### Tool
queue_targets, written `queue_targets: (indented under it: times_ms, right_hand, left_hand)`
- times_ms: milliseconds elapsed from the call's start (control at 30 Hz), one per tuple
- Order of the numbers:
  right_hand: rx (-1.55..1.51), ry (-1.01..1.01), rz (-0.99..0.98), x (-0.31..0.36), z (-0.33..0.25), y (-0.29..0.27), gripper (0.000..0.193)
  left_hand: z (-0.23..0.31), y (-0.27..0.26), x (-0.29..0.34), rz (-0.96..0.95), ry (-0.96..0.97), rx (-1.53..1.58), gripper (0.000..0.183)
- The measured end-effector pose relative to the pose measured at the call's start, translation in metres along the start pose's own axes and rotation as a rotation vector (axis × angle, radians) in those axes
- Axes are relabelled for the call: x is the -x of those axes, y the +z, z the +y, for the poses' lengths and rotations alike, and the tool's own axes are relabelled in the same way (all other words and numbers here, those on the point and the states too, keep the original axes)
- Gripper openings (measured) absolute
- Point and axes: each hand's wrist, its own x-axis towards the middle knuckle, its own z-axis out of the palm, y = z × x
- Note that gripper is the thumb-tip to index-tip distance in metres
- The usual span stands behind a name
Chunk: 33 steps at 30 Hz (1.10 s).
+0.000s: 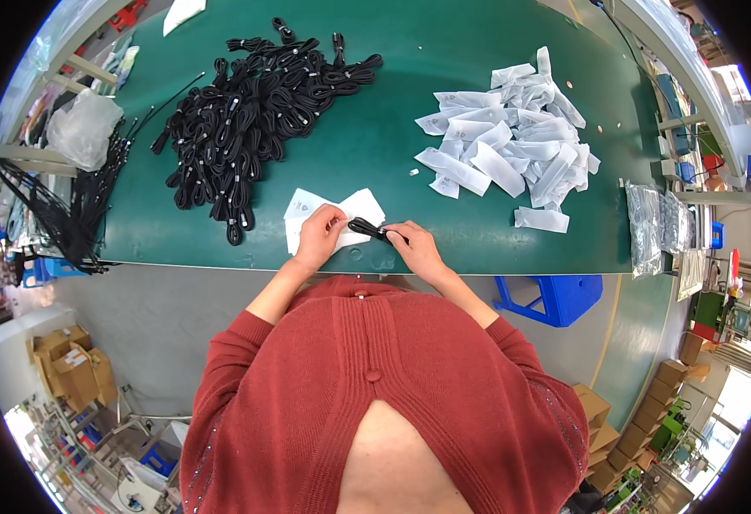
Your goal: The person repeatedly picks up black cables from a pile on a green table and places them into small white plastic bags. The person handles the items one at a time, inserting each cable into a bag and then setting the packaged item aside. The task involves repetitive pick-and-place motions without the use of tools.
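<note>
At the frame's centre, the right hand (420, 249) pinches a black cable bundle (363, 226) (probably light and springy, best held around its middle). The left hand (316, 240) curls over white packets (362, 206); its grip is unclear.

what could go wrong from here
The cable bundle in the right hand might slip over the front edge of the green table, being held near it. The thin white pieces by the left hand overlap, so two may get picked up together. The black cable pile is packed with overlapping coils, so lifting one could snag others.
</note>
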Motion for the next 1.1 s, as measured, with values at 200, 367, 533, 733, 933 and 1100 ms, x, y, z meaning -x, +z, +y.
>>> queue_targets:
  times_ms: [200,367,533,733,933,1100]
  right_hand:
    - [-0.153,0.152,0.025,-0.001,0.003,0.002,0.024]
    - [0.061,-0.074,0.059,0.005,-0.012,0.000,0.021]
    - [0.302,-0.349,0.056,0.007,-0.019,-0.003,0.021]
    - [0.078,-0.166,0.024,0.005,-0.010,0.007,0.018]
    - [-0.125,-0.020,0.048,-0.008,-0.004,0.025,0.020]
    - [-0.220,-0.284,0.106,-0.010,-0.033,0.016,0.029]
  left_hand:
    - [0.005,-0.007,-0.001,-0.008,0.031,0.005,0.008]
    - [0.000,-0.006,-0.001,-0.007,-0.023,0.017,0.008]
    - [-0.001,-0.006,0.000,-0.036,-0.085,0.015,0.006]
    - [0.003,-0.003,-0.002,-0.126,0.102,-0.080,0.008]
    - [0.029,-0.008,-0.007,-0.140,0.214,-0.112,0.009]
    - [0.042,-0.012,-0.016,-0.073,0.153,-0.025,0.007]
